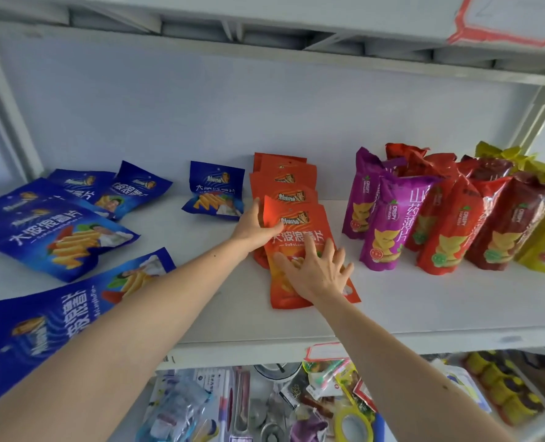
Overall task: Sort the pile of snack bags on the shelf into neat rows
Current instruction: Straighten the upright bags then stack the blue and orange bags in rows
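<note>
Left hand (254, 226) grips the front orange chip bag (299, 250); right hand (317, 271) presses flat on it. Light, slippery foil, likely best held by its edges.

This looks like a shop or stockroom. A white metal shelf (392, 314) carries many copies of the same packaged snacks: blue bags (57, 240) at nine o'clock, orange bags (293, 199) at the centre, and purple, red and yellow bags (456, 218) standing at three o'clock. A red-edged label (507, 17) sits on the shelf edge at one o'clock. Mixed small packaged goods (264, 406) fill the level below at six o'clock.
</note>
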A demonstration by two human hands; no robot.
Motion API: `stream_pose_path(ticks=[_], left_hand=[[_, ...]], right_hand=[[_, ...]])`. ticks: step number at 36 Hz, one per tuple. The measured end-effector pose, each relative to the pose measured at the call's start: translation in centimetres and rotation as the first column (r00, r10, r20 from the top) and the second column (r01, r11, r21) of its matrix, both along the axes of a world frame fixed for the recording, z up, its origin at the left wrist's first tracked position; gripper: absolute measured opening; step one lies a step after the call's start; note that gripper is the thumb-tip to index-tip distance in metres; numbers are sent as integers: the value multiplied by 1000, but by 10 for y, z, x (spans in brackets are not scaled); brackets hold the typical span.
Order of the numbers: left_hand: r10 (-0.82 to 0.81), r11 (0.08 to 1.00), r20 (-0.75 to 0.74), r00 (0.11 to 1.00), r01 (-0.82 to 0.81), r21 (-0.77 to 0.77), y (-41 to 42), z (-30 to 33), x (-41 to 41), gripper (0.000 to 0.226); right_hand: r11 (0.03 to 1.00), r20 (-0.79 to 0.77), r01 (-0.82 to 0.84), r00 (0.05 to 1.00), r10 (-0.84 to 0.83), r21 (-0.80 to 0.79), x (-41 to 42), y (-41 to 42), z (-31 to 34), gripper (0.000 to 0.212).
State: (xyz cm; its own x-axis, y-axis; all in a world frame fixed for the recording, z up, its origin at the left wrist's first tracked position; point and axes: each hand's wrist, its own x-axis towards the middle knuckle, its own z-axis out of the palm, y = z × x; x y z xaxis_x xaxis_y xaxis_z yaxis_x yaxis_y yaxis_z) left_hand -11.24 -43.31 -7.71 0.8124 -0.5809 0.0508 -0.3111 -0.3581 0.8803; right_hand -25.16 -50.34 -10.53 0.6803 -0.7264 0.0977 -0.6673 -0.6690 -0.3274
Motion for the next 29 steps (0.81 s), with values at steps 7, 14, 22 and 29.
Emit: stream_pose_path(ticks=[7,14,22,29], left_hand=[[80,991,98,992,-90,99,30,5,-10,97],[96,970,209,973,-138,199,100,17,-13,87],[205,892,227,952,-277,358,195,19,12,86],[80,731,205,975,-197,654,249,17,33,96]], right_hand=[[997,123,-25,992,35,-78,-11,12,5,87],[976,257,-108,954,155,-188,-5,47,14,65],[898,201,-438,876,438,-49,20,106,18,56],[840,76,-500,865,496,209,55,140,13,79]])
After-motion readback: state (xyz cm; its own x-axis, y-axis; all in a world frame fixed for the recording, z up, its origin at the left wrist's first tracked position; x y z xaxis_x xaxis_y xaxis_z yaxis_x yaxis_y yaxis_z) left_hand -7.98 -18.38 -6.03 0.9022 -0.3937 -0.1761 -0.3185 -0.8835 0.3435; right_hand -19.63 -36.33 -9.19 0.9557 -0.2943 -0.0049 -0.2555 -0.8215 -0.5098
